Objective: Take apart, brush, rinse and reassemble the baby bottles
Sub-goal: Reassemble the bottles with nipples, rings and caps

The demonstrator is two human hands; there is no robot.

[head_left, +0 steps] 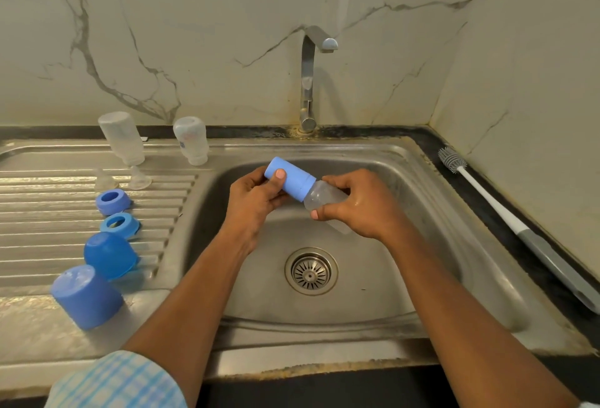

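Note:
Over the sink basin I hold one baby bottle tilted on its side. My left hand grips its blue cap, thumb on top. My right hand grips the clear bottle body, which still sits in the cap. On the drainboard two clear bottle bodies stand upside down. In front of them lie two clear teats, two blue collar rings and two blue caps.
A steel tap rises behind the basin; no water is running. A white-handled bottle brush lies on the dark counter to the right, along the marble wall. The drain strainer is in the basin floor.

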